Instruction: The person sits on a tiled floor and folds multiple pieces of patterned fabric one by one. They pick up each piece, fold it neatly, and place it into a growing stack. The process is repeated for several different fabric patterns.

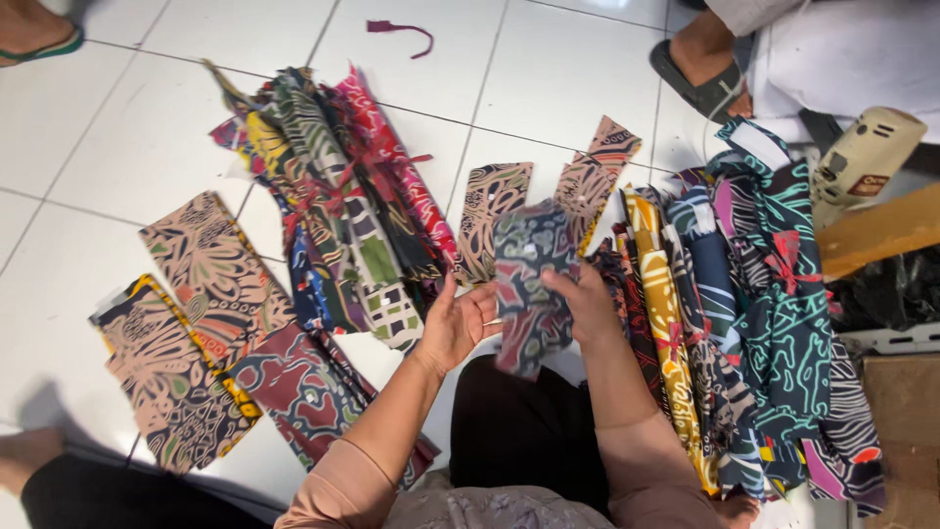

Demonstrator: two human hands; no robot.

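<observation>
My right hand [585,304] grips a dark blue-and-maroon patterned fabric piece [529,279] held up over my lap. My left hand [455,323] is open beside it, palm turned toward the piece, fingers near its left edge. Just beyond the held piece lie tan patterned cut pieces [494,211] on the white tile floor. A tied bundle of colourful fabric strips [343,206] lies to the left of my hands, and a larger bundle of teal, yellow and blue strips [744,313] lies to the right.
Flat tan and maroon fabric pieces [206,323] lie on the floor at left. Another person's sandalled foot [700,69] and white garment are at top right, next to a beige power tool [862,157]. A purple scrap [401,31] lies at top; a foot is at the top-left corner.
</observation>
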